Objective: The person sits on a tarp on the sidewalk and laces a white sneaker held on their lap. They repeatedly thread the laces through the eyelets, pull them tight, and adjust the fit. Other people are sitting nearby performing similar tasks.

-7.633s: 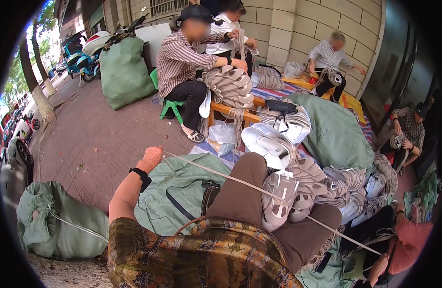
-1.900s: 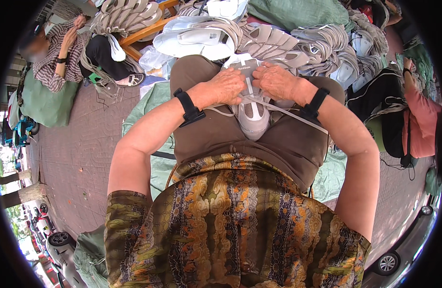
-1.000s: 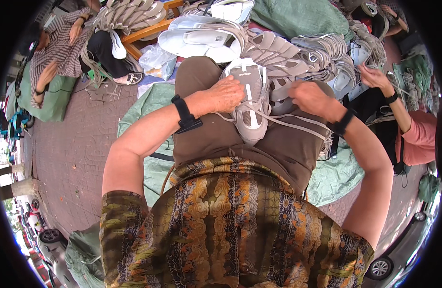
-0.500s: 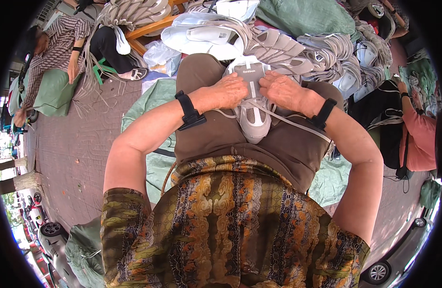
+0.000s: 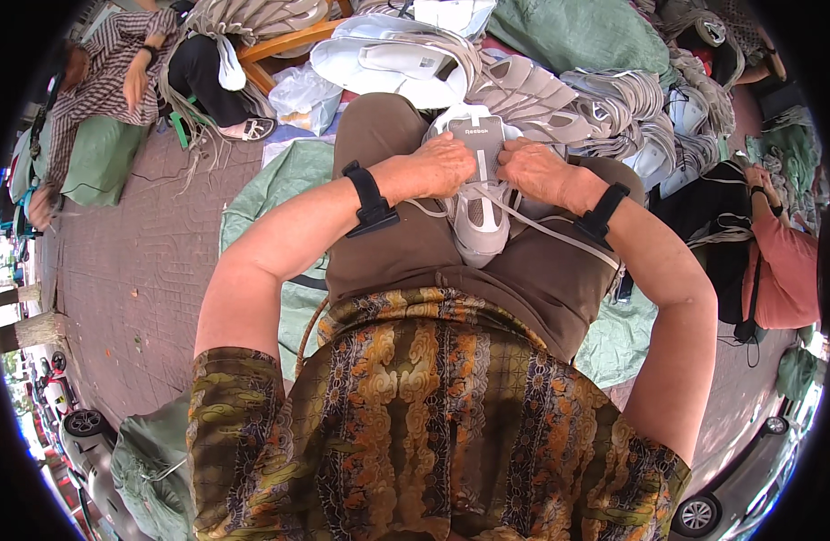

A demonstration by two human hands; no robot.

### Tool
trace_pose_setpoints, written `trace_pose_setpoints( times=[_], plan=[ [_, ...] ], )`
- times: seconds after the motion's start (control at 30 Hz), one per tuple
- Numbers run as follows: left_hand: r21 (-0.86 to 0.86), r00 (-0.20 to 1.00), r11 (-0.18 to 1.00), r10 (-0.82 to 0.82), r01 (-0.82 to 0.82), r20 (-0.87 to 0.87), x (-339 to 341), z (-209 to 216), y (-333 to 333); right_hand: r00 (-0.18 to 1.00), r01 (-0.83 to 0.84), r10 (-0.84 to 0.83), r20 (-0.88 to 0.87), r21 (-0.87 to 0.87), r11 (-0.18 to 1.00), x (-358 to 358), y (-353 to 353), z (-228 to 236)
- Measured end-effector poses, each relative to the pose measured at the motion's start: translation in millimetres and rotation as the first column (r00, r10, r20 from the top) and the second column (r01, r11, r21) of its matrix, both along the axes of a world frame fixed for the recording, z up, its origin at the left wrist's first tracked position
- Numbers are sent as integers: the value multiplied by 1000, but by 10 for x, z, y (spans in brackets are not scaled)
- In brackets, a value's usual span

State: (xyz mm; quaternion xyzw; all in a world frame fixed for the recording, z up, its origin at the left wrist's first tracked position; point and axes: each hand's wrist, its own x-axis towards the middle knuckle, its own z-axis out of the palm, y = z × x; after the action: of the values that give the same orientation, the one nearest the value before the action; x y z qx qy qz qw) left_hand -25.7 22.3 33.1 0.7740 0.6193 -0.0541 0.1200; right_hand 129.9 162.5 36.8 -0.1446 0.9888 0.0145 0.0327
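Now, head view: only camera up; looks straight down at the lap.
Sneaker upper: grey-and-white sneaker upper (image 5: 481, 216) sits on the lap between the thighs, toe toward the wearer's belly, tongue end pointing away.
Lace: flat beige lace (image 5: 567, 238) crosses the upper's throat; one length runs out over the right thigh and passes below the right wrist, a shorter bit loops onto the left thigh.
Left hand: left hand (image 5: 444, 166) at the upper's left edge, fingers curled inward. Grip: fingertips hidden, can't tell whether they pinch lace or edge.
Right hand: right hand (image 5: 534, 168) at the right edge, opposite the left, knuckles up. Grip: same, fingertips tucked out of sight, can't tell what they hold.
Wrists: black band on each, left band (image 5: 370, 200), right band (image 5: 603, 215).
Lap: brown trousers (image 5: 379, 153), green sheeting (image 5: 269, 203) spread beneath.
Beyond knees: white-lined stack (image 5: 388, 63) of shoe parts, next to it a fanned row of grey uppers (image 5: 523, 97); clear plastic bag (image 5: 305, 97) left of them, green sack (image 5: 582, 41) behind.
Co-workers: checked shirt (image 5: 113, 54) far left, salmon top (image 5: 785, 275) far right.
Ground: reddish paving (image 5: 153, 288); grey car (image 5: 740, 473) lower right.
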Motion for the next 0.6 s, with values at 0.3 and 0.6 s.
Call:
trace_pose_setpoints(
  times=[0.3,0.6],
  plan=[
    [2,960,965,259,-261,104,133,20,81,809,488,-487,327,88,869,-299,-228,18],
    [61,951,951,299,-304,86,160,-154,105,759,617,-615,214,68,784,-181,-341,-18]
  ],
)
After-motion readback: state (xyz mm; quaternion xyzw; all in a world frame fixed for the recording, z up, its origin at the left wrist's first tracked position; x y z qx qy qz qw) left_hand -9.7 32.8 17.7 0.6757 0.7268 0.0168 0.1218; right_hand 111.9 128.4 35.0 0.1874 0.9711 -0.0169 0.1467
